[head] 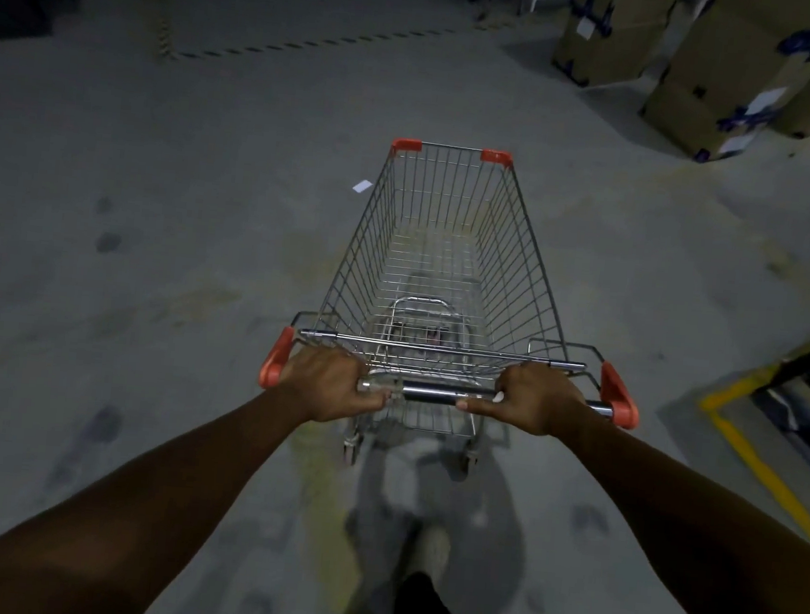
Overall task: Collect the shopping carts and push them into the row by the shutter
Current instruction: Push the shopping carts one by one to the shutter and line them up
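Observation:
A wire shopping cart (443, 241) with red corner caps stands straight ahead of me on the grey concrete floor, its basket empty. Its metal handle bar (427, 391) runs between two red end pieces. My left hand (332, 383) is closed around the left part of the bar. My right hand (534, 399) is closed around the right part. No row of carts and no shutter are in view.
Tall cardboard boxes (722, 70) with blue tape stand at the far right. A yellow-painted kerb line (752, 459) edges a dark recess on the right. A dashed floor marking (289, 44) crosses far ahead. A scrap of white paper (362, 186) lies left of the cart. My foot (431, 549) shows below.

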A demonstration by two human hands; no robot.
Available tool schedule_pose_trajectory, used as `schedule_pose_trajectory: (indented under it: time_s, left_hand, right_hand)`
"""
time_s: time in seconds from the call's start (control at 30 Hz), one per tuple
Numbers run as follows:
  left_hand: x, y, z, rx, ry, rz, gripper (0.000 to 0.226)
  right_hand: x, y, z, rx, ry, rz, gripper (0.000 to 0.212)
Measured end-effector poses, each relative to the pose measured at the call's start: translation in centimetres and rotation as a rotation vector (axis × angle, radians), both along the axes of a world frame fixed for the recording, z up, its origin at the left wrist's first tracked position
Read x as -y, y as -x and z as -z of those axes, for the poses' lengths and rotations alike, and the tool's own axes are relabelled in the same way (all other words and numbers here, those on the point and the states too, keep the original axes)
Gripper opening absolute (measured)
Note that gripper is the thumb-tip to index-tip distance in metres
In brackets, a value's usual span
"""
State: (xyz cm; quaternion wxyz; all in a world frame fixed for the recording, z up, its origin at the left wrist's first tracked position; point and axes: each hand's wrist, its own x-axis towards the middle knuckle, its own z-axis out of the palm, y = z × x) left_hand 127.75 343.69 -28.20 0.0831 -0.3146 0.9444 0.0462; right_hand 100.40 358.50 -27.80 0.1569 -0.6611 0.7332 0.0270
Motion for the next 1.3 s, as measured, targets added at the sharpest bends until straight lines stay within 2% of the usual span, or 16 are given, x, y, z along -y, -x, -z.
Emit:
schedule_pose_trajectory:
  time_s: [0.2,0.37,0.47,0.53,0.7,0.83,0.93,1.07,1.17,1.3]
  left_hand:
    - [10.8,7.8,0.1,-0.037,-0.002,-0.020,0.070]
    - [19.5,14.4,-0.6,0.010,-0.035,-0.028,0.062]
    - [23.9,18.0,-2.0,0.052,-0.038,-0.036,0.051]
    - [26.7,20.3,-2.6,0.095,-0.049,-0.073,0.053]
    - [34.5,25.0,-2.4,0.128,-0.035,-0.171,0.064]
    - [41.1,29.4,-2.7,0.114,-0.062,-0.142,0.058]
    - [47.7,32.4,-1.6,0.048,-0.062,-0.097,0.064]
    - [56.6,36.7,-0.3,-0.019,-0.055,-0.039,0.067]
    - [62.4,39.9,-0.3,-0.006,-0.033,-0.008,0.068]
    - [68.9,43.9,-1.1,0.037,-0.031,-0.008,0.069]
  right_hand:
    - [11.0,7.9,-0.4,-0.023,0.006,0.008,0.088]
    - [20.0,14.6,-0.2,-0.011,-0.016,0.007,0.099]
    - [25.2,17.9,-0.9,-0.001,-0.065,0.001,0.081]
    - [28.5,19.8,-1.4,-0.005,-0.087,-0.010,0.074]
    - [36.4,24.8,-1.3,-0.024,-0.091,-0.026,0.076]
    - [43.1,28.6,-1.7,0.000,-0.075,-0.021,0.061]
    - [48.8,31.8,-1.6,0.000,-0.061,-0.012,0.073]
    - [56.5,36.1,-1.7,0.030,-0.040,0.010,0.075]
    - [62.0,39.1,-1.5,0.017,-0.070,0.018,0.089]
    - [68.6,43.0,-1.0,-0.002,-0.034,0.070,0.091]
